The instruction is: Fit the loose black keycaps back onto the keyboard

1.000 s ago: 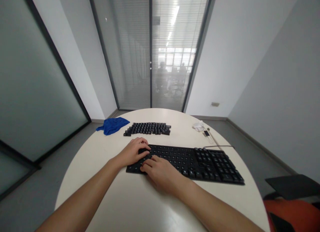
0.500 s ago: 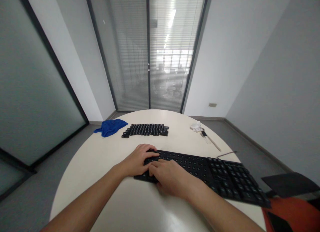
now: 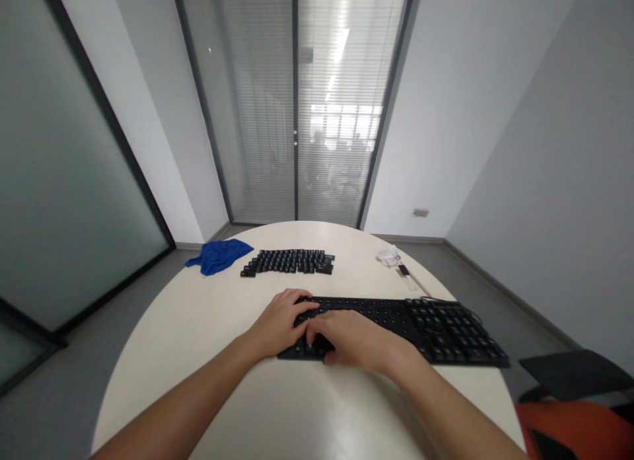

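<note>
A black keyboard (image 3: 458, 331) lies across the white table; its right part carries keycaps, while much of the middle and left shows bare key posts. My left hand (image 3: 286, 321) rests on its left end, thumb and fingers apart around the edge. Beside it, my right hand (image 3: 351, 338) is over the left part of the keyboard with its fingers bent down; whatever lies under the fingertips is hidden. Loose black keycaps (image 3: 292, 261) sit in rows farther back on the table.
A blue cloth (image 3: 220, 255) lies at the back left of the round table (image 3: 198, 328). At the back right are crumpled white paper (image 3: 387, 255) and a thin tool with a black part (image 3: 403, 269). A red and black chair (image 3: 574, 427) stands at the right.
The keyboard has turned, its right end swinging away from me so that it lies straighter. Both hands have shifted slightly right, and the right hand's fingers have bent downward.
</note>
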A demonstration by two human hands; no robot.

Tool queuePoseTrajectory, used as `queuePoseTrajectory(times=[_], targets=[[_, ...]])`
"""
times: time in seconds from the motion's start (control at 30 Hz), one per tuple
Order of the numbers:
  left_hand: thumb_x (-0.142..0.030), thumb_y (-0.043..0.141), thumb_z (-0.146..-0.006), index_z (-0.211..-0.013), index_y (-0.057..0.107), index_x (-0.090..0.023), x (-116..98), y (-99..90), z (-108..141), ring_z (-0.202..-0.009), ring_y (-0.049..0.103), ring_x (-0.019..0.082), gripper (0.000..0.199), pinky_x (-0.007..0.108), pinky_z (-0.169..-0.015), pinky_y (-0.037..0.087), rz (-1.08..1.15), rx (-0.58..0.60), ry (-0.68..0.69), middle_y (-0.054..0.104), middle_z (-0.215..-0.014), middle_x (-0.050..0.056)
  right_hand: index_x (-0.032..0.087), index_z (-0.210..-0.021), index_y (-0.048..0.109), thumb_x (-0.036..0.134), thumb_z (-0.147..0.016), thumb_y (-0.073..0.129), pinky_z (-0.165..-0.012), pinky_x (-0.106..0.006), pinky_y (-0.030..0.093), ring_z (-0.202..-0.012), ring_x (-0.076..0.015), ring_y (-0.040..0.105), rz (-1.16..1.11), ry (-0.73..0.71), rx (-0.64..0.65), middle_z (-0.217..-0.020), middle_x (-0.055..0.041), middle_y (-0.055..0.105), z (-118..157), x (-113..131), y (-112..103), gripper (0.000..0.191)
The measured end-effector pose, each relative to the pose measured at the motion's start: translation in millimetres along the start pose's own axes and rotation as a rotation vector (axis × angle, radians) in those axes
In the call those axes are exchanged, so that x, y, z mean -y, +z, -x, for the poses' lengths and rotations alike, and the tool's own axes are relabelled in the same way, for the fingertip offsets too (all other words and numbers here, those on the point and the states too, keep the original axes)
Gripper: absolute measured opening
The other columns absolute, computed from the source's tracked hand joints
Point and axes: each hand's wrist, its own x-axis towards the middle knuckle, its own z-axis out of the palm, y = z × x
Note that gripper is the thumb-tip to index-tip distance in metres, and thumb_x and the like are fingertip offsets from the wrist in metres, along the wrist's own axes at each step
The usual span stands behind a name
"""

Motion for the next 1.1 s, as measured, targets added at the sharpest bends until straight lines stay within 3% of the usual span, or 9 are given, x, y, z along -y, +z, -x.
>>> queuePoseTrajectory(times=[0.23,0.6,0.8,0.93,1.1], targets=[[-0.024,0.065,-0.090,-0.121,0.068,-0.027,7,1.5,1,-0.120,0.054,0.028,0.032,0.048,-0.106,0.043,-0.026,-0.045,-0.027,0.061,-0.130,0.008,0.023,-0.109,0.069,0.002,-0.073,0.062,-0.089,-0.031,0.050,-0.104,-0.0231,0.068,0.023,-0.044,-0.024,-0.114,-0.0042,0.073,-1,2,-3,0.042],[-0.027,0.063,-0.093,-0.120,0.069,-0.025,16,-3.3,2,-0.120,0.054,0.027,0.028,0.047,-0.106,0.044,-0.099,-0.090,-0.068,0.061,-0.129,0.008,0.021,-0.115,0.066,0.005,-0.075,0.061,-0.099,-0.031,0.047,-0.115,-0.0214,0.062,-0.041,-0.161,-0.089,-0.123,-0.0063,0.067,-7,-15,11,0.043],[-0.029,0.058,-0.096,-0.120,0.068,-0.023,19,-7.8,1,-0.116,0.057,0.025,0.026,0.043,-0.104,0.045,-0.078,-0.116,-0.052,0.064,-0.125,0.007,0.021,-0.112,0.068,0.012,-0.076,0.064,-0.096,-0.030,0.048,-0.109,-0.0212,0.063,-0.054,-0.215,-0.167,-0.116,-0.0060,0.069,-10,-24,16,0.037],[-0.031,0.054,-0.097,-0.108,0.070,-0.021,44,-23.0,4,-0.110,0.058,0.025,0.022,0.042,-0.102,0.045,-0.163,-0.222,-0.143,0.066,-0.117,0.007,0.021,-0.109,0.069,0.017,-0.079,0.066,-0.091,-0.030,0.050,-0.101,-0.0207,0.065,-0.069,-0.233,-0.201,-0.109,-0.0054,0.071,-12,-26,19,0.031],[-0.021,0.058,-0.088,-0.107,0.069,-0.019,92,-48.0,17,-0.104,0.058,0.029,0.022,0.043,-0.093,0.048,-0.386,-0.330,-0.396,0.066,-0.111,0.009,0.020,-0.112,0.068,0.028,-0.088,0.064,-0.087,-0.030,0.050,-0.098,-0.0198,0.065,-0.070,-0.238,-0.266,-0.107,-0.0065,0.071,-14,-26,23,0.026]])
